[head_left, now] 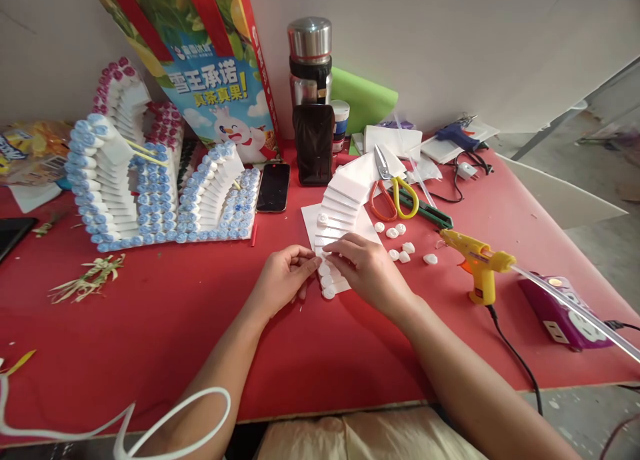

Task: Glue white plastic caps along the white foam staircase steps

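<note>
A stepped white piece (pixel 345 193) lies on a white sheet (pixel 371 228) on the red table, with small white rosettes (pixel 328 292) along its left edge. My left hand (pixel 286 280) is at that edge, its thumb and fingers pressed together near the rosettes; whatever lies between them is too small to tell. Over the lower part of the piece is my right hand (pixel 367 270), fingers bent down onto the row of rosettes. Its fingertips are partly hidden, so its hold cannot be made out. Several loose white rosettes (pixel 393 233) lie to the right.
Scissors (pixel 396 197), a green cutter (pixel 430 213) and a yellow glue gun (pixel 477 260) with a cord lie at the right, beside a purple box (pixel 565 313). Phones, a steel flask (pixel 310 43) and a bag (pixel 220 80) are behind. Blue-and-white models (pixel 160 200) stand left; a white cable (pixel 200 393) loops in front.
</note>
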`<state>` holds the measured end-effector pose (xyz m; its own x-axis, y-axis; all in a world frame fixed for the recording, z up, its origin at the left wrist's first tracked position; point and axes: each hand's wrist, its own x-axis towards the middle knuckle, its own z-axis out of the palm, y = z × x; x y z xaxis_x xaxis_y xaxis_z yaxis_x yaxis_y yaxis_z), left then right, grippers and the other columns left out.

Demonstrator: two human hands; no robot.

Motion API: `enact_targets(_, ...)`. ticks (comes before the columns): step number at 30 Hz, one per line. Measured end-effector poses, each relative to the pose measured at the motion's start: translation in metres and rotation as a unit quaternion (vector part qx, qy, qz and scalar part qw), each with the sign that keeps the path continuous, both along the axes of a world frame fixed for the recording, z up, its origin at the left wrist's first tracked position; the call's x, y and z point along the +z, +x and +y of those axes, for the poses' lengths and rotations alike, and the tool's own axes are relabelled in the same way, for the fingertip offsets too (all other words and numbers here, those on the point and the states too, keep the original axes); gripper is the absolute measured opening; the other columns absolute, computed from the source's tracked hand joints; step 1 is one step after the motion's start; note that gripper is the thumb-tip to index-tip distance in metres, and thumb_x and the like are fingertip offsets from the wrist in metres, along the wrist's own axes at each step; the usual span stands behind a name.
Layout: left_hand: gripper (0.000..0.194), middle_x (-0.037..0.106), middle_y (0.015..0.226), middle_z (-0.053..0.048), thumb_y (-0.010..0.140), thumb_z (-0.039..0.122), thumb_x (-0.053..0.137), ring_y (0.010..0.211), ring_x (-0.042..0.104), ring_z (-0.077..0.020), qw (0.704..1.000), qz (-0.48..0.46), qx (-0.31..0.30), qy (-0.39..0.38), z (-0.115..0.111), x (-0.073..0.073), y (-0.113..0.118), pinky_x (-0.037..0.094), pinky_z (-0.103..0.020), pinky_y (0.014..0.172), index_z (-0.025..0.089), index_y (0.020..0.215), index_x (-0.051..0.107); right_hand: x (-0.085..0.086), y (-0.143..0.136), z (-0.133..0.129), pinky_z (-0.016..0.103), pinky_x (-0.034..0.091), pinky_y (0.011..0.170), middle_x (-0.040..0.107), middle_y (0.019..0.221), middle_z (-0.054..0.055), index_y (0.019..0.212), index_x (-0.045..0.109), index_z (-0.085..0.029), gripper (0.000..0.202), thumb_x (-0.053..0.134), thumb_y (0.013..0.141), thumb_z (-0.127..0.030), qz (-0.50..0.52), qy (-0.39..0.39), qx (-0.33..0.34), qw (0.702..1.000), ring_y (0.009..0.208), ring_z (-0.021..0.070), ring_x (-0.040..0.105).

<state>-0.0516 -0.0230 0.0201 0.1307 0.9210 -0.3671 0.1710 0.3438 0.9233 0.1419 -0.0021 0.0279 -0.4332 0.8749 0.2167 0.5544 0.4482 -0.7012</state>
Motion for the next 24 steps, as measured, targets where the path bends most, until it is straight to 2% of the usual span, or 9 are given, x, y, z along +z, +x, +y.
enact_targets(7,0.035,0.06,0.059,0.004,0.085,0.051,0.07,0.04,0.051,-0.0098,1.0,-0.005,0.004,0.0,0.0,0.0,0.001,0.037,-0.02,0.035,0.018,0.097,0.063,-0.004,-0.005,0.001,0.026,0.045,0.067,0.066,0.089,0.006,0.092,0.072,-0.017,0.019,0.054,0.099,-0.016,0.002,0.009,0.025,1.0,0.076,0.0151,0.062)
enact_targets(11,0.037,0.061,0.061,0.004,0.085,0.053,0.069,0.039,0.05,-0.009,1.0,-0.004,-0.004,-0.007,0.001,0.001,0.0,0.038,-0.02,0.035,0.018,0.097,0.063,0.002,-0.001,-0.001,0.026,0.045,0.067,0.067,0.091,0.007,0.094,0.072,-0.017,0.02,0.053,0.099,-0.018,-0.01,0.013,0.024,1.0,0.076,0.0159,0.062)
enact_targets(14,0.04,0.065,0.073,0.001,0.087,0.057,0.064,0.041,0.054,-0.0088,1.0,-0.015,-0.015,-0.014,0.003,0.0,-0.003,0.037,-0.02,0.033,0.018,0.098,0.062,0.013,0.013,-0.004,0.027,0.044,0.066,0.068,0.094,0.008,0.099,0.071,-0.018,0.02,0.051,0.1,-0.019,-0.035,0.042,-0.019,0.998,0.077,0.017,0.062)
enact_targets(18,0.041,0.065,0.08,-0.001,0.09,0.059,0.06,0.042,0.055,-0.0071,1.0,-0.013,-0.005,0.002,0.004,-0.005,-0.004,0.033,-0.018,0.032,0.018,0.091,0.06,0.022,0.045,-0.017,0.028,0.039,0.06,0.065,0.082,0.005,0.091,0.07,-0.019,0.02,0.051,0.099,-0.02,-0.093,0.082,-0.12,0.985,0.066,0.0163,0.057)
enact_targets(20,0.042,0.064,0.078,0.0,0.091,0.06,0.059,0.041,0.054,-0.0066,1.0,-0.003,0.004,0.016,0.004,-0.007,-0.004,0.032,-0.018,0.032,0.018,0.087,0.059,0.015,0.061,-0.031,0.028,0.039,0.06,0.065,0.079,0.004,0.088,0.068,-0.019,0.02,0.052,0.099,-0.02,-0.103,0.092,-0.146,0.98,0.065,0.0163,0.057)
enact_targets(22,0.042,0.064,0.076,0.0,0.091,0.06,0.059,0.041,0.053,-0.0061,1.0,0.004,0.008,0.027,0.005,-0.009,-0.002,0.031,-0.017,0.032,0.018,0.085,0.058,0.0,0.073,-0.048,0.028,0.039,0.059,0.063,0.074,0.004,0.084,0.065,-0.019,0.02,0.052,0.099,-0.022,-0.106,0.115,-0.152,0.976,0.063,0.0162,0.057)
enact_targets(24,0.042,0.063,0.076,0.0,0.091,0.059,0.06,0.04,0.052,-0.0058,0.999,0.006,0.01,0.033,0.005,-0.009,-0.001,0.03,-0.017,0.032,0.017,0.084,0.058,-0.017,0.081,-0.066,0.029,0.036,0.055,0.057,0.065,0.002,0.074,0.061,-0.019,0.026,0.053,0.099,-0.024,-0.122,0.129,-0.152,0.972,0.054,0.0142,0.05)
